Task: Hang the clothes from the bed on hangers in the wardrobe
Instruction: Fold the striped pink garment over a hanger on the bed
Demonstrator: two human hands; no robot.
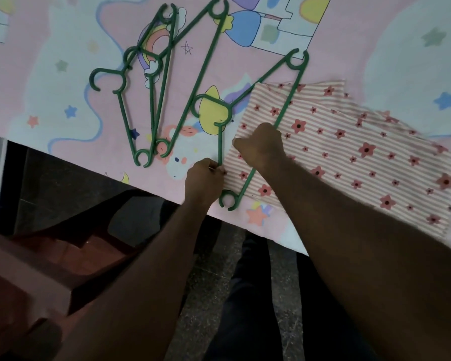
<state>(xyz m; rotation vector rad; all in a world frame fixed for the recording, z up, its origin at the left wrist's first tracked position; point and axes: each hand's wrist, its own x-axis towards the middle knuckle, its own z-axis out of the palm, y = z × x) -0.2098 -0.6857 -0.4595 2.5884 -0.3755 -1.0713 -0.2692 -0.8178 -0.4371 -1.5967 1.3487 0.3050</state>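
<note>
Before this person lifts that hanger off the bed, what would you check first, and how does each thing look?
1. Hold on the hanger: the left hand pinches the green hanger at its short bar, by the cloth's edge. Ok.
2. Hold on the garment: the right hand is curled on the striped cloth at its corner, over the hanger's long bar. Ok.
3. Cloth on the hanger: the hanger only lies on top of it. Not ok.
4. Free of the spare hangers: its hook lies very close to one. Cannot tell.
5. Cloth lying flat on the bed sheet. Ok.
6. Wardrobe ready: out of view. Cannot tell.
</note>
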